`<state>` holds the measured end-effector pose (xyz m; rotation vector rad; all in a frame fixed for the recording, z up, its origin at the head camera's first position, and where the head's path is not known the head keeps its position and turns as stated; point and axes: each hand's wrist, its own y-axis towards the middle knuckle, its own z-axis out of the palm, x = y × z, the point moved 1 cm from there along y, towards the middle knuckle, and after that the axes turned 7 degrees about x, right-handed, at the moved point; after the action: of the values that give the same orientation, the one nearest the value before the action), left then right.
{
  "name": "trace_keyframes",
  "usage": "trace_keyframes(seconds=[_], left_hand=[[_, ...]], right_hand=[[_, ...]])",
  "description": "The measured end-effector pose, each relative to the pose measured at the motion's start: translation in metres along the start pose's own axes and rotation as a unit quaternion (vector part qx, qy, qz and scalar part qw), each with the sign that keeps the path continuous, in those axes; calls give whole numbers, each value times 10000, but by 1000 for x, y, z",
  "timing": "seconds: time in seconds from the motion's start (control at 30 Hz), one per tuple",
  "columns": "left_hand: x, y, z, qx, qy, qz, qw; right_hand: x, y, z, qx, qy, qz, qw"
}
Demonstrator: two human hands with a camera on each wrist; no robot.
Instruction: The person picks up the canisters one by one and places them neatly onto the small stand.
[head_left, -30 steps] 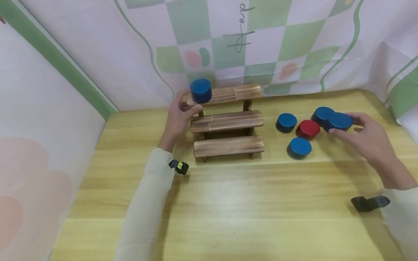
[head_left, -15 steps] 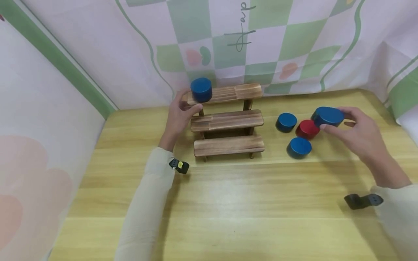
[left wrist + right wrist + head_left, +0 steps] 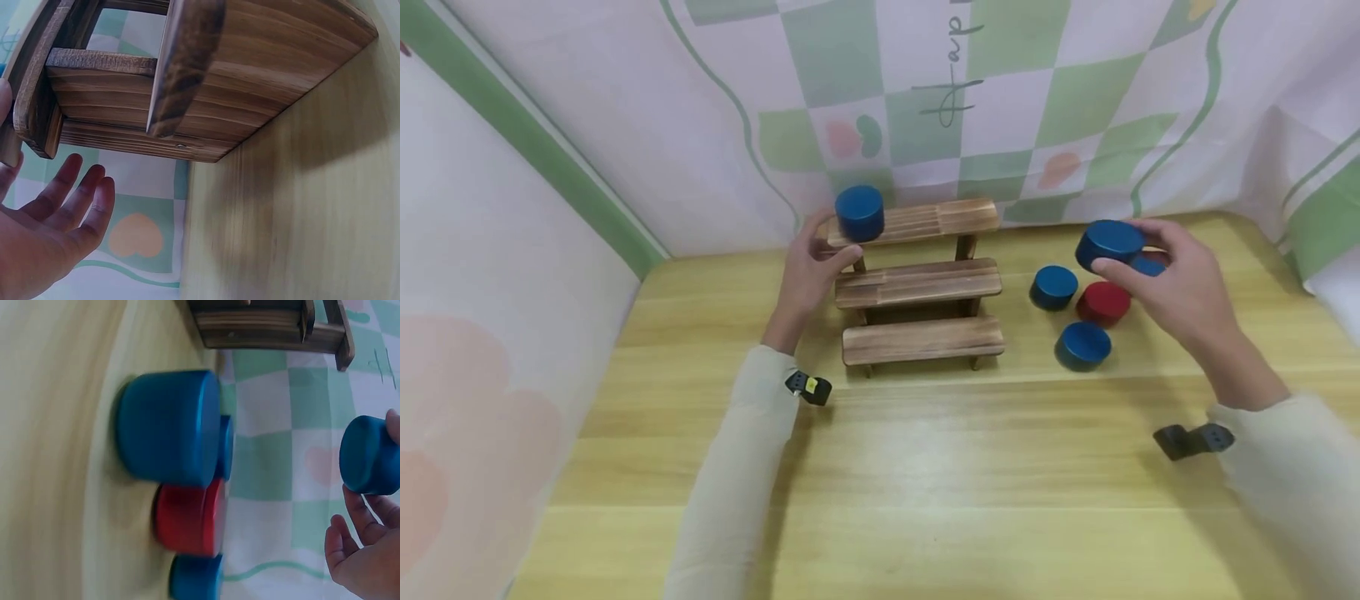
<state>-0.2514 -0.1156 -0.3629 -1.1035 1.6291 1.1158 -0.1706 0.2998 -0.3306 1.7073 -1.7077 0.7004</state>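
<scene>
A three-step wooden stand (image 3: 917,283) is on the table, with a blue cylindrical block (image 3: 860,213) at the left end of its top plank. My left hand (image 3: 811,275) pinches that plank end between thumb and index finger, and its other fingers (image 3: 84,200) stretch loosely past it. Above the table on the right, my right hand (image 3: 1180,287) grips another blue block (image 3: 1108,242) between thumb and fingers. In the right wrist view this held block (image 3: 369,456) is well off the table. Below it is a red block (image 3: 1103,303).
Around the red block are a blue block (image 3: 1053,287) on its left, one (image 3: 1082,346) in front, and another (image 3: 1148,266) partly hidden by my right hand. A patterned curtain (image 3: 1007,108) hangs behind the table (image 3: 925,475); a pale panel (image 3: 490,275) borders the left side.
My right hand has lifted its blue block and carried it left, from beside the rearmost blue block to above the red one. My left hand has stayed at the stand.
</scene>
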Motion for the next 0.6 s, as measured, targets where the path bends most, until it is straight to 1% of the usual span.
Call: trace_keyframes(seconds=[0.13, 0.27, 0.47, 0.6], left_hand=[[0, 0, -1, -18, 28, -83, 10000], [1, 1, -2, -31, 45, -99, 9999], [1, 1, -1, -42, 21, -99, 9999], [0, 1, 0, -32, 28, -90, 10000]], right_hand=[[15, 4, 7, 29, 64, -156, 9999], [27, 9, 14, 93, 110, -330, 9994], [44, 19, 22, 0, 342, -886, 9955], [57, 23, 27, 63, 387, -1019, 9940]])
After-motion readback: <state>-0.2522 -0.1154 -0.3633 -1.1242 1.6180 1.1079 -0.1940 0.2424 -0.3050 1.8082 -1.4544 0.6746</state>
